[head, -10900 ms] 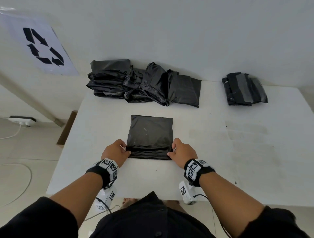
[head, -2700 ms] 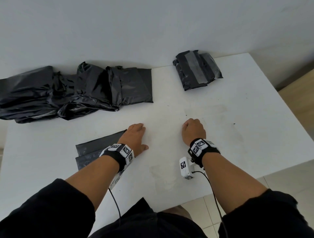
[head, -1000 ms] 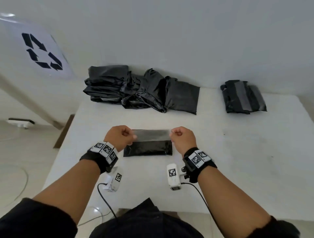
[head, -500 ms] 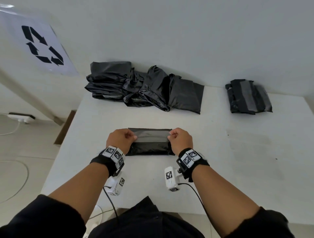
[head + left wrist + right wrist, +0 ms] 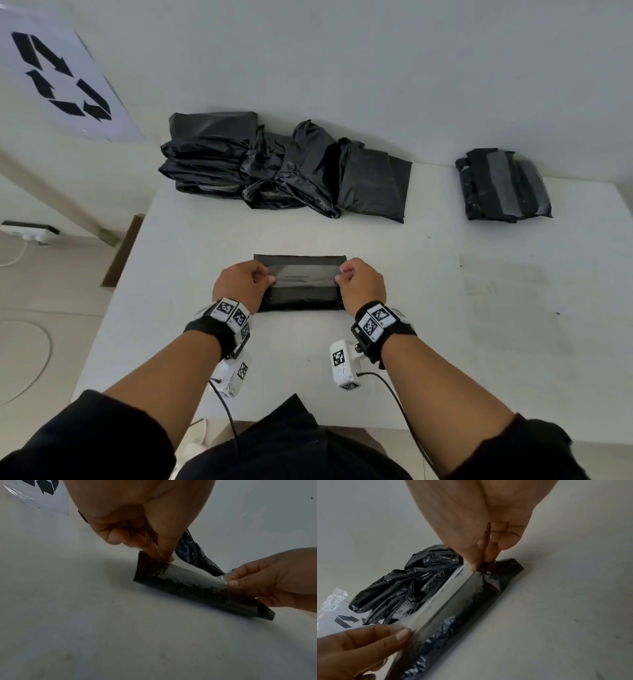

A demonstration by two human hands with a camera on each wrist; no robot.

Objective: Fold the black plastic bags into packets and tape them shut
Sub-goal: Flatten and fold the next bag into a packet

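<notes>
On the white table [image 5: 445, 342], near its front edge, we are stretching a clear strip of tape [image 5: 303, 275] over the flat folded black plastic packet [image 5: 301, 298], our left hand [image 5: 239, 286] and right hand [image 5: 363, 286] each pinching one tape end between thumb and fingers [image 5: 150, 546], with unfolded black bags [image 5: 274, 171] lying behind.

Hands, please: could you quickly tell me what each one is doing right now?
Left hand: pinches the left end of the clear tape strip, above the folded black bag packet.
Right hand: pinches the strip's right end.
</notes>
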